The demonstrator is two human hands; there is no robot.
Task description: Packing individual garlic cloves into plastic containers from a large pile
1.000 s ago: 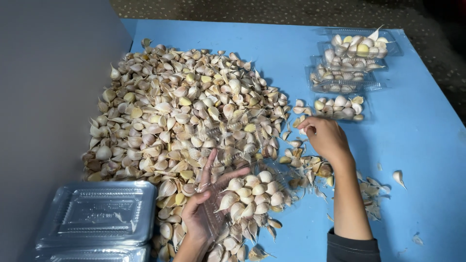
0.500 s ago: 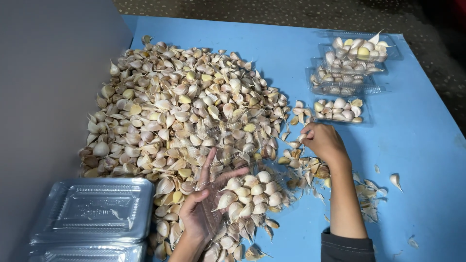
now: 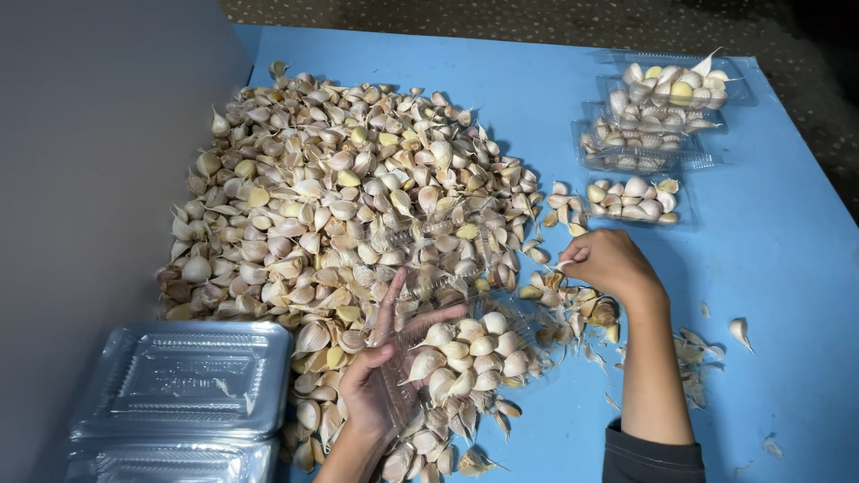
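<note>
Two hands at work beside the garlic clove heap (image 3: 349, 206) on the blue bench (image 3: 787, 259). Left hand (image 3: 380, 376), fingers spread, cupped under an open clear clamshell tray (image 3: 465, 349) part-filled with cloves, its lid barely discernible against the heap. Right hand (image 3: 608, 264), right of the heap, pinched shut on something too small to identify; drawn nearer the tray than before. Stacked empty trays (image 3: 179, 394) cut off at lower left.
</note>
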